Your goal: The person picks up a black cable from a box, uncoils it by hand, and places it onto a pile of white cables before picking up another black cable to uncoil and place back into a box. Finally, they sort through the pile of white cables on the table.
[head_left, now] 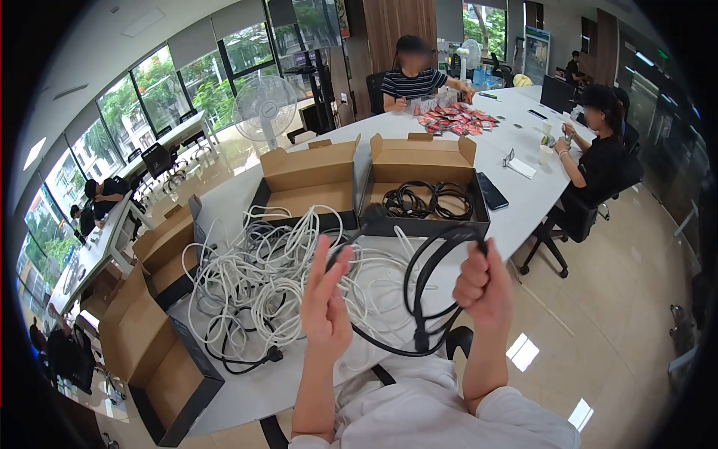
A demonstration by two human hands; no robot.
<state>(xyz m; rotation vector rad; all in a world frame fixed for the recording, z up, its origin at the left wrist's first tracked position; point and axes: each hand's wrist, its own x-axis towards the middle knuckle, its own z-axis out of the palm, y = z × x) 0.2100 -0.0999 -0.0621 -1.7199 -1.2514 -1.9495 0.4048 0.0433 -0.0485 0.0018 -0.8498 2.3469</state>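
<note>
A looped black cable [428, 280] hangs from my right hand [484, 288], whose fingers are closed round its upper end. My left hand [326, 299] is raised over the table with its fingers stretched out. A dark, blurred stretch of cable and plug [374, 218] shows just beyond these fingers. Left of and behind my left hand lies a tangled pile of white cables [262, 277], with a black plug [274, 354] at its front edge. Coiled black cables [426, 200] rest in an open cardboard box [381, 173] behind my hands.
Other open boxes stand at the back [307, 176] and left [164, 367] of the table [232, 408]. A black phone [492, 191] lies beside the right box. Farther off, a person [413, 78] sits behind red packets [452, 118]; another person [598, 150] sits at the right.
</note>
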